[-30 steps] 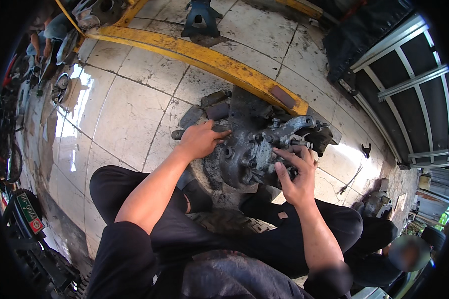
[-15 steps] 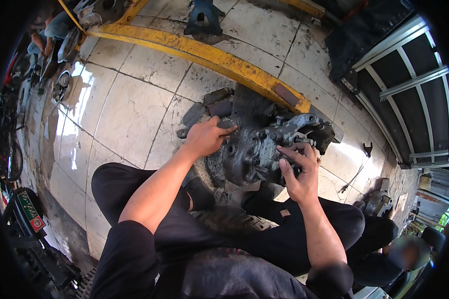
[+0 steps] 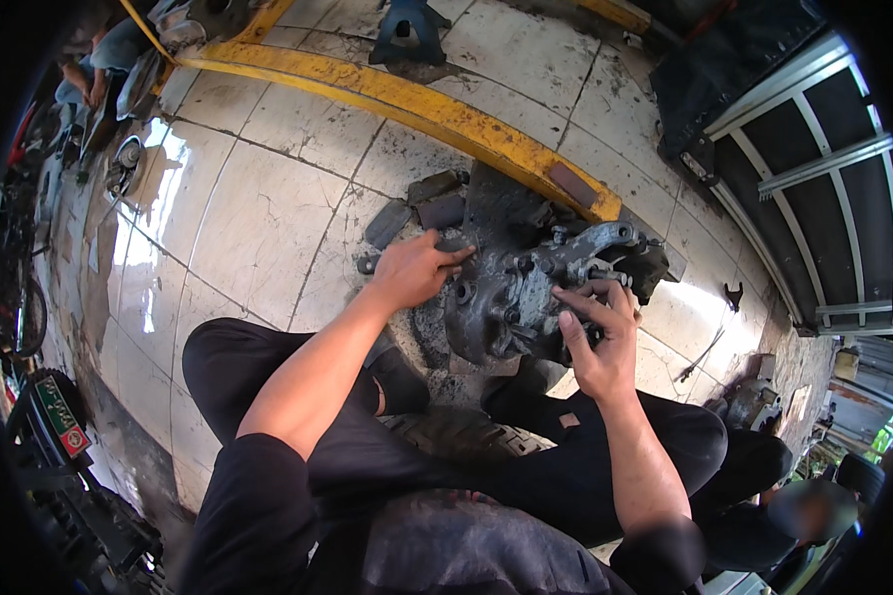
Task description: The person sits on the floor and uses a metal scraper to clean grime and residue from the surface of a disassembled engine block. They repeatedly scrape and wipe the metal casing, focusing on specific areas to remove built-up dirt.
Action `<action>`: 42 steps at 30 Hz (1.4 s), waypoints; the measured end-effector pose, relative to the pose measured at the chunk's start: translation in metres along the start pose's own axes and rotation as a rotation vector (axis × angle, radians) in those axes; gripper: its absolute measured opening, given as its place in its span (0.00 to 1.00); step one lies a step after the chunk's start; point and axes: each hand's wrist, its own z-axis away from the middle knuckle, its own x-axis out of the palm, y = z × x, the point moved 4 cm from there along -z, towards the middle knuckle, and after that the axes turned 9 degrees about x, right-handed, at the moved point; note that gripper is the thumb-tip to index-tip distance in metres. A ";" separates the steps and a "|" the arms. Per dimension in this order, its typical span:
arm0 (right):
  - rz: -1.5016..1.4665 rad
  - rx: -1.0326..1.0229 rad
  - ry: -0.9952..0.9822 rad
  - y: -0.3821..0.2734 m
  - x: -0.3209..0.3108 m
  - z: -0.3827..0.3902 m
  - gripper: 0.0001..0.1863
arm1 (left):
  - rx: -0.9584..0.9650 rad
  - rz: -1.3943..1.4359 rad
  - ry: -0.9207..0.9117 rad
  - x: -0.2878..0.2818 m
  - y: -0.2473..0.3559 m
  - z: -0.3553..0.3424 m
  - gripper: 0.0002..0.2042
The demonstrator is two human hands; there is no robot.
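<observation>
Here, grimy, grey-dusted metal casting [image 3: 532, 296]; left hand [image 3: 410, 274], grip unclear; right hand [image 3: 606, 347], loosely spread.

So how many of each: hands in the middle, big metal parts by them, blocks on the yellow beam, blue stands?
Hands (left hand, right hand): 2
Grey bolted metal assembly: 1
Reddish-brown block on the yellow beam: 1
Blue jack stand: 1
Total: 5

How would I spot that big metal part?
Follow the long yellow beam to its right end. Just below, by the right hand, sits the grey metal casting. Unlike the plain blocks to its left, it has bolts and a projecting arm.
</observation>
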 end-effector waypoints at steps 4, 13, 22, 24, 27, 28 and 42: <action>-0.035 -0.017 0.009 0.005 0.004 0.005 0.15 | -0.054 0.045 0.001 0.008 -0.002 0.006 0.19; -0.016 0.022 -0.014 0.002 0.004 0.005 0.13 | 0.076 0.138 -0.001 -0.003 0.021 -0.002 0.18; -0.012 0.015 -0.009 0.003 0.004 0.005 0.13 | -0.018 0.205 -0.172 -0.010 0.002 0.001 0.15; -0.014 0.012 -0.015 0.002 0.002 0.004 0.13 | -0.033 0.209 -0.177 -0.010 0.001 0.003 0.15; -0.001 -0.029 0.012 0.007 0.005 0.007 0.14 | -0.091 0.178 -0.216 -0.004 -0.017 0.011 0.16; -0.008 -0.032 0.005 0.006 0.004 0.005 0.13 | -0.067 0.173 -0.192 -0.002 -0.010 0.007 0.16; -0.012 -0.006 0.000 0.003 0.004 0.005 0.12 | -0.226 0.167 -0.346 -0.025 0.032 0.007 0.25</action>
